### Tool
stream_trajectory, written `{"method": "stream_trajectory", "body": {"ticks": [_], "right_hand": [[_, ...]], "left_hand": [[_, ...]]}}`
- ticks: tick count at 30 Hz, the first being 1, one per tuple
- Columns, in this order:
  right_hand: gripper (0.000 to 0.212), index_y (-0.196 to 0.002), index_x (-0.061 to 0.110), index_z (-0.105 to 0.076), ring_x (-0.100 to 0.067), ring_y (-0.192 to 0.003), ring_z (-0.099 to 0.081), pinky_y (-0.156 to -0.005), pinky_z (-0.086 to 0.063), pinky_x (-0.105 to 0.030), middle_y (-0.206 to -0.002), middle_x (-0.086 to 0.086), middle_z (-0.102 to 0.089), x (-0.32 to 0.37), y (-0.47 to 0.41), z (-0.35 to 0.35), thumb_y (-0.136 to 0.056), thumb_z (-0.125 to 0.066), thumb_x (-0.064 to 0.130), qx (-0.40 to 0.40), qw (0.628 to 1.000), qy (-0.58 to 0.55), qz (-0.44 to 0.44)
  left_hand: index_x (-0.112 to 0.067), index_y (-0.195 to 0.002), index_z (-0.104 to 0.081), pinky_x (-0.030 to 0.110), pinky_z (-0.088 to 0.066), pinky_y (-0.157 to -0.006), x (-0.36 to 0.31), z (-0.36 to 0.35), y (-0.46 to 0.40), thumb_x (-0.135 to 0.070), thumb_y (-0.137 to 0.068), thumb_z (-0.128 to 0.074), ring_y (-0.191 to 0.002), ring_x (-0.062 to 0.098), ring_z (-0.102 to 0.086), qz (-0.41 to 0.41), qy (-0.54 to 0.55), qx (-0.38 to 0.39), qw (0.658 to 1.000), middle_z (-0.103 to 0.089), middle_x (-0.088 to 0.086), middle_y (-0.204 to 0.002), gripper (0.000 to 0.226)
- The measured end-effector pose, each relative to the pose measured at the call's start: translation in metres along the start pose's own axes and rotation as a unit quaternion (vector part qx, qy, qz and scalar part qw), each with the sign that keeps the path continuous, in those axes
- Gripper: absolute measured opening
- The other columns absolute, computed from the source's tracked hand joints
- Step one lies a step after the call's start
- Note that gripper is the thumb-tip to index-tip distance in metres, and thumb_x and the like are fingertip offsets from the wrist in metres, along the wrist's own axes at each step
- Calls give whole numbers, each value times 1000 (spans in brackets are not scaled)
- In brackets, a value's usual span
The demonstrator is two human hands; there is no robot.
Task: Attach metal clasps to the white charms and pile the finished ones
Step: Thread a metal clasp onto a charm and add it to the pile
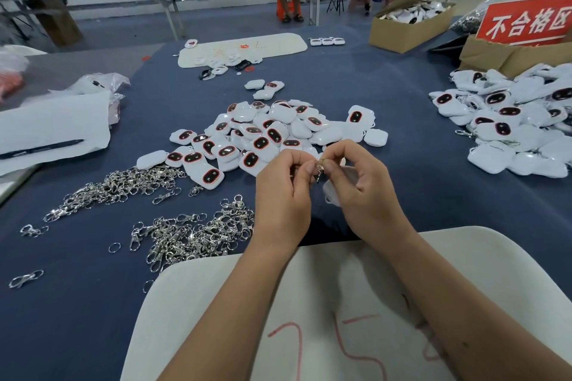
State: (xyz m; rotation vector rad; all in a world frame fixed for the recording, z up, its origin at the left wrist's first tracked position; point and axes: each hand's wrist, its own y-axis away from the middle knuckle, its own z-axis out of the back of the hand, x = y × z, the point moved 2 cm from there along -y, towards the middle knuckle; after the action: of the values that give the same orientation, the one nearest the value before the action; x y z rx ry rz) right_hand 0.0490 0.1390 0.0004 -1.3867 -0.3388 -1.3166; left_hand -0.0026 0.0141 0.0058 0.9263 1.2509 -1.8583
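Dark blue cloth covers the desk (387, 96), and more long desks stand at the back of the room. Near the middle of the frame, two hands meet above the cloth. The left hand (283, 189) has its fingers curled, and its thumb and first finger pinch a small metal clasp (319, 168). The right hand (359, 182) pinches the same clasp from the other side, and a white charm (330, 192) shows just under its palm, partly hidden. I cannot tell if the clasp is hooked onto the charm yet. Just behind the hands, in the middle of the frame, lies a heap of white charms (272, 133), many with a dark oval ringed in red. At the right edge sits a second heap of white charms (513, 120), and some of these have clasps on them. Loose silver clasps (185, 235) lie in two spread piles at the lower left. Both arms rest over a white foam mat (198, 303) with red marks at the bottom of the frame. A black pen (40, 148) lies on white paper at the left. A red sign (529, 22) stands on a cardboard box (411, 25) side at the upper right.
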Motion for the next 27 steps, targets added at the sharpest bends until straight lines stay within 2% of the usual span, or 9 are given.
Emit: {"method": "stream_trajectory", "body": {"ticks": [4, 6, 8, 11, 14, 17, 18, 22, 27], "right_hand": [[14, -94, 20, -63, -9, -76, -57, -72, -46, -21, -83, 8, -66, -6, -2, 0, -103, -55, 14, -23, 995, -35, -88], [12, -98, 21, -63, -10, -78, -55, -70, -46, -21, -86, 3, -64, -8, -3, 3, -94, -53, 17, -55, 985, -84, -140], [20, -105, 21, -62, -11, -78, -56, -70, -48, -27, -90, 1, -66, -10, -3, 7, -86, -56, 15, -74, 973, -130, -174], [19, -109, 19, -67, -7, -73, -60, -70, -50, -22, -89, 4, -72, -8, -2, 10, -93, -72, 8, -92, 975, -123, -159], [13, -106, 17, -75, 1, -65, -55, -64, -44, -12, -78, 6, -69, -8, -2, 12, -95, -72, 9, -109, 983, -84, -124], [13, -108, 15, -76, 0, -60, -51, -61, -40, -9, -66, 19, -60, -10, -2, 10, -96, -71, 10, -101, 987, -57, -112], [14, -109, 15, -76, 0, -60, -51, -62, -40, -10, -68, 19, -62, -9, -2, 9, -97, -71, 10, -98, 988, -53, -110], [16, -110, 16, -75, -1, -73, -62, -72, -48, -13, -96, 0, -78, -7, -2, 9, -96, -70, 10, -95, 989, -42, -108], [18, -109, 15, -75, -14, -88, -71, -82, -55, -24, -98, 1, -78, -6, -1, 9, -95, -69, 8, -92, 990, -27, -105]], "left_hand": [[-9, -86, -64, 16, -41, -71, 1, 4, -2, 0, -97, -57, -76, 8, -56, -33, -69, 7, 997, -64, -6, -81, 16], [-10, -87, -63, 20, -42, -73, 5, 5, -2, -2, -97, -56, -81, 12, -56, -30, -101, 31, 994, -63, -5, -84, 15], [-13, -85, -61, 25, -42, -74, 8, 6, -2, -4, -97, -54, -83, 15, -55, -20, -122, 63, 990, -62, -7, -84, 17], [-16, -83, -58, 26, -40, -74, 8, 3, -1, -4, -98, -53, -82, 13, -52, -29, -136, 109, 984, -59, -10, -82, 19], [-13, -86, -60, 28, -40, -76, 7, 1, 0, -2, -98, -54, -84, 13, -51, -46, -143, 130, 980, -59, -8, -84, 17], [-11, -86, -59, 36, -45, -80, 9, 1, -1, -2, -98, -54, -87, 19, -55, -46, -141, 131, 980, -62, -2, -87, 16], [-11, -86, -59, 36, -45, -80, 9, 1, -1, -2, -98, -54, -87, 20, -55, -46, -140, 131, 980, -62, -1, -87, 16], [-12, -86, -58, 36, -44, -79, 10, 0, 0, -2, -98, -52, -86, 19, -54, -48, -141, 127, 981, -62, -1, -87, 16], [-7, -85, -56, 41, -43, -77, 9, -2, 2, 5, -93, -49, -85, 25, -52, -44, -165, 130, 977, -60, 5, -88, 16]]}}
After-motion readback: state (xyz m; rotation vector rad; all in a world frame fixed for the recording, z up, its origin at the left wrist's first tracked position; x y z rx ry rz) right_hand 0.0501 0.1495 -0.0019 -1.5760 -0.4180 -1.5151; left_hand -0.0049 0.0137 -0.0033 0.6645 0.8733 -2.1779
